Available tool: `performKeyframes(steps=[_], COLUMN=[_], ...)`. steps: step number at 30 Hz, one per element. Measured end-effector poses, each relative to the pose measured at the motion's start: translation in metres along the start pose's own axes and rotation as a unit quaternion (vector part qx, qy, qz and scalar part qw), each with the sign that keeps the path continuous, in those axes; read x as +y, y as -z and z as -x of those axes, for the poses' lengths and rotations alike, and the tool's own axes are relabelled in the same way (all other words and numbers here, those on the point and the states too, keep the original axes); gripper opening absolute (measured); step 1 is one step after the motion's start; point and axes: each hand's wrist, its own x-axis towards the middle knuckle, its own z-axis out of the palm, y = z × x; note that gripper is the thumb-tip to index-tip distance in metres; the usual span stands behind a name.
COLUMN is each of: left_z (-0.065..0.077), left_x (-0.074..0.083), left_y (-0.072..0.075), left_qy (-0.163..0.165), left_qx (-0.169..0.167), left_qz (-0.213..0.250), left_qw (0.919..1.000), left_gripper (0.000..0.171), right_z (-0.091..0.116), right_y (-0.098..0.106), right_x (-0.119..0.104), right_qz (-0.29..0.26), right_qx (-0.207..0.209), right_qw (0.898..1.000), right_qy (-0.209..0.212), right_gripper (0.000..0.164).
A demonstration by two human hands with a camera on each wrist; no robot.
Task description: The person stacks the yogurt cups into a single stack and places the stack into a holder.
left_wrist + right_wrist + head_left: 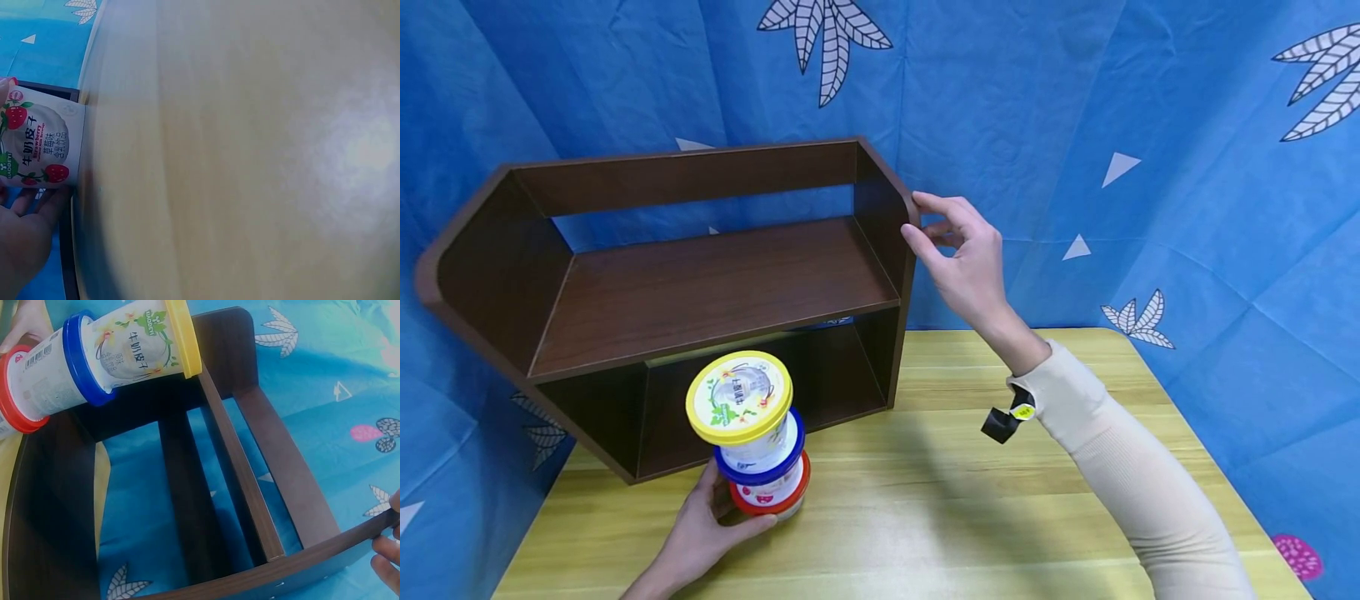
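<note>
Three round white tubs stand stacked in front of the dark brown shelf [722, 287]. On top is the yellow-lidded tub [741, 398], below it the blue-lidded tub [49, 370], and at the bottom the red-lidded tub [788, 504]. My left hand [703, 533] grips the bottom tub from the left, thumb across its front. In the left wrist view, strawberries are printed on the tub [47, 140] beside the left hand [28, 234]. The shelf's right side panel is pinched at its upper front edge by my right hand [966, 258]; its fingers [387, 550] show partly in the right wrist view.
The shelf has an upper board [715, 292] and a lower compartment, and stands toward the left of a light wooden table [940, 500]. Behind and beside it hangs a blue patterned cloth [1015, 108]. A black strap [1000, 425] dangles from the right sleeve.
</note>
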Motion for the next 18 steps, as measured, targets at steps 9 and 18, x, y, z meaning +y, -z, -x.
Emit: performKeyframes(steps=[9,18], left_z=[0.0005,0.0022], left_x=[0.0007,0.0055], left_y=[-0.0008,-0.0029], left_qy=[0.006,0.001], left_qx=[0.004,0.008], left_qz=[-0.005,0.002], left_qw=[1.0000,1.0000], left_gripper=[0.099,0.097], right_z=[-0.0001,-0.0018], right_y=[0.0003,0.0012], right_x=[0.0002,-0.0031], right_qz=[0.003,0.002], right_qx=[-0.001,0.010], right_qw=[1.000,1.000], right_qy=[0.001,-0.011], right_gripper=[0.037,0.034])
